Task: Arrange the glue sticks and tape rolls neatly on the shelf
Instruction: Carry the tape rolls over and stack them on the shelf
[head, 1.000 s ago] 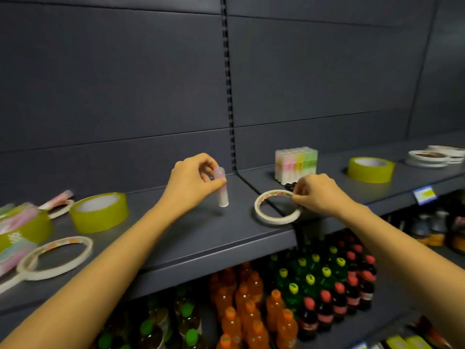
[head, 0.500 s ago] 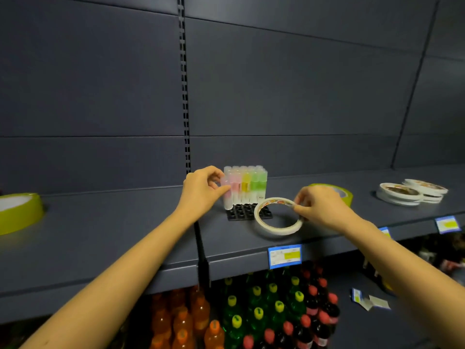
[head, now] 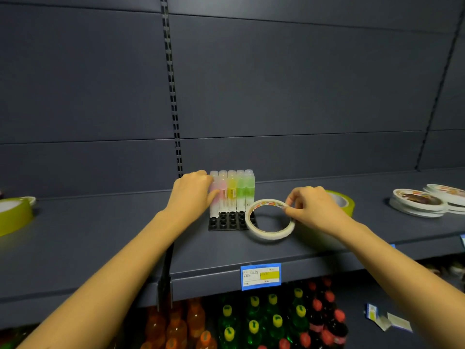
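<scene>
Several glue sticks [head: 236,192] in pink, yellow and green stand upright in a black socket tray [head: 227,222] on the dark shelf [head: 100,238]. My left hand [head: 192,195] grips a pink glue stick [head: 214,197] at the tray's left end, its foot at the tray. My right hand [head: 312,207] pinches the far rim of a thin white tape roll [head: 270,219], tilted just right of the tray, its near edge on the shelf. A yellow-green tape roll [head: 343,201] sits partly hidden behind my right hand.
Another yellow-green tape roll [head: 13,212] lies at the far left of the shelf. Stacked flat tape rolls [head: 417,202] rest at the right. A price tag [head: 261,276] hangs on the shelf's front edge. Drink bottles [head: 264,321] fill the shelf below.
The view has shifted right along the shelf. My left hand carried the pink glue stick to the tray's left end. My right hand carried the white tape roll to beside the tray.
</scene>
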The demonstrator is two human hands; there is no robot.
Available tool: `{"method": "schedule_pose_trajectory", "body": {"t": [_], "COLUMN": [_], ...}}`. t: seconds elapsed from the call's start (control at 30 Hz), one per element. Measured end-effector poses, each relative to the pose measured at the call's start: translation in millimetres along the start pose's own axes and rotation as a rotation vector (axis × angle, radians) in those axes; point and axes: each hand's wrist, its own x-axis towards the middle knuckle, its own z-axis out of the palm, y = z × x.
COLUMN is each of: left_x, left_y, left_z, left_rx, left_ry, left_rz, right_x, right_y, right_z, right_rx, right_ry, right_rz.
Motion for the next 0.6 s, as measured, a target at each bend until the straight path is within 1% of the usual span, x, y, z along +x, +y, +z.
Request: {"method": "schedule_pose_trajectory", "body": {"t": [0.1,0.2,0.3,0.37,0.43,0.6], "left_x": [0.5,4.3,10.4,14.2,19.3,37.4], "left_y": [-2.3,-5.9,-1.0,7.9,24.0,78.9], "left_z": [-0.5,-3.7,-9.0,-13.3,-15.4,-5.8], "left_rx": [0.130,0.135,0.144,0.059,-0.047,-0.106], "left_ry": [-0.054,-0.069,0.034,0.126,0.158,0.064], "left_rz": [0.055,0.047,0.071,0.092,0.102,0.161], "right_x": [6.8,12.3,15.7,17.0,16.9,12.3], "right_y": [2.7,6.2,12.5,18.3,27.2,66.2], "right_z": [-1.5,-6.4,-13.4,-18.7,-26.7,-55.8], "right_rx": [0.004,-0.019,0.000,0.017,0.019,0.020], "right_ry": [-0.003,0.024,0.043,0.063,0.079,0.100], "right_rz": [0.010,0.028,0.044,0.061,0.080,0.125]}}
